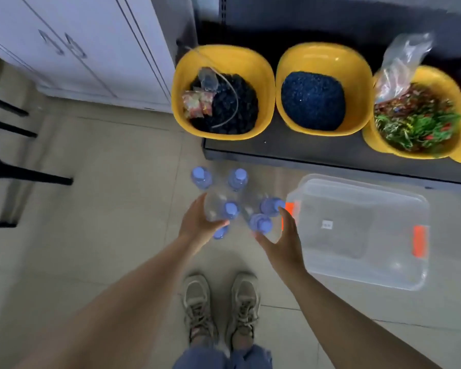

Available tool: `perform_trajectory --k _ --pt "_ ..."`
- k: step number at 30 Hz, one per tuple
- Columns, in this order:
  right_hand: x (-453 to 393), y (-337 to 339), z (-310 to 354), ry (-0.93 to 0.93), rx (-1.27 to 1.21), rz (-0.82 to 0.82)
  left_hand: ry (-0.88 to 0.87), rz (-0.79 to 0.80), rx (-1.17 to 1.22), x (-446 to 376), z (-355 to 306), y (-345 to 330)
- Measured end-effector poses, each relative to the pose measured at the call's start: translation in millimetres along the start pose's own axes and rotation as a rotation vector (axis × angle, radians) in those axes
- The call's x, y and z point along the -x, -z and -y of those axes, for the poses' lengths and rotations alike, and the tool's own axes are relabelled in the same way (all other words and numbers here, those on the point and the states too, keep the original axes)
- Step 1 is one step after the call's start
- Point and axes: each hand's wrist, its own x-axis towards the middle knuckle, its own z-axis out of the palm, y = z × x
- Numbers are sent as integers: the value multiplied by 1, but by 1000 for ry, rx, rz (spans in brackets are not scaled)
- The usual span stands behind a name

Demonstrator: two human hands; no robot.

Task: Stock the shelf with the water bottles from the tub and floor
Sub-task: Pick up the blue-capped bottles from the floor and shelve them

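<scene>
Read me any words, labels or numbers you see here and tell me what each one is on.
No text can be read.
White sticker on the tub: marks too small and blurred.
Cabinet: two raised shapes on its doors, not clearly numbers.
Snack packets in a yellow bowl: print blurred.
Bottles: no label visible, only blue caps.

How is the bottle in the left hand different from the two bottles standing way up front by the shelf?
The left hand grips its bottle, while the two front bottles stand free on the floor, touched by nobody. The held bottle sits nearer the person's shoes; the front pair stands nearer the shelf. All three are clear with blue caps.
</scene>
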Motion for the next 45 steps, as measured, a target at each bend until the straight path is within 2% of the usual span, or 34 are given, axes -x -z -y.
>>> perform_trajectory --k 6,9,14,21,24,28,32,37,45 --pt "-43 -72 -84 -165 -98 -92 -26 77 69 -71 70 -59" --pt "-60 -92 -104 -208 -156 -176 -33 120 4 -100 93 -74" --pt "-79 -99 -117 -221 -250 -255 -89 142 -52 -131 110 -87" --pt "-81 -96 -114 -173 -306 -253 -178 144 32 -141 110 -99" --pt "-77 -91 -106 -161 -296 -224 -155 131 64 -136 105 -97" --pt "-61 -75 -83 -114 -301 -190 -119 33 97 -117 87 -84" --pt "-37 -43 -42 -39 -312 -180 -171 1 83 -83 50 -56" --pt "-8 14 31 54 -317 -170 -270 -50 48 -30 -21 -12" --pt "51 124 160 202 -282 -184 -402 -151 133 67 -153 65"
